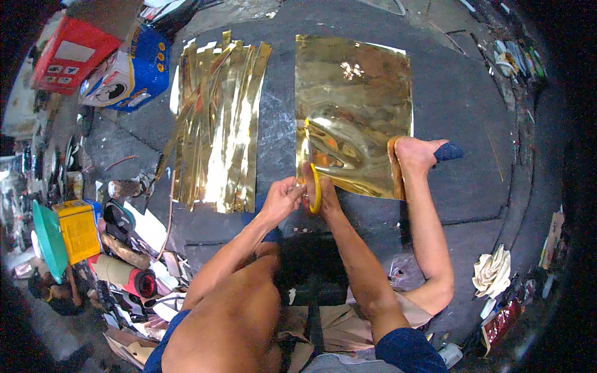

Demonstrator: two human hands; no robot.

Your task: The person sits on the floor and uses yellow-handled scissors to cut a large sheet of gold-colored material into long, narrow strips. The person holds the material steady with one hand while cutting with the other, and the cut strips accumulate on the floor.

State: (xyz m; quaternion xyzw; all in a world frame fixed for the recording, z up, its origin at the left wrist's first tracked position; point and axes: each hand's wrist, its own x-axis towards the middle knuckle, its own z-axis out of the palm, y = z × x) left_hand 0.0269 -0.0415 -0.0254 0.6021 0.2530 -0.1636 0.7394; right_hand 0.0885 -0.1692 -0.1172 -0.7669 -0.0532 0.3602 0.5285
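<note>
A shiny gold sheet (360,93) lies flat on the dark floor, its left edge in front of my hands. My right hand (326,198) is closed round scissors with a yellow handle (316,189); the blades point away along that left edge. Close beside it, my left hand (284,198) pinches the sheet's near left corner. Left of the sheet is a layer of long gold strips (217,124), some crossing others. My bare right foot (415,152) rests by the sheet's right edge, next to a brown curved piece (396,163) and some dark blue cloth (449,151).
At the far left stand a red box (74,53) and a blue-and-white box (140,68). Nearer are a yellow container (78,233), a green disc-like thing (50,239), a beige-and-red cylinder (124,275) and scraps. A crumpled cream bundle (492,271) lies at the right.
</note>
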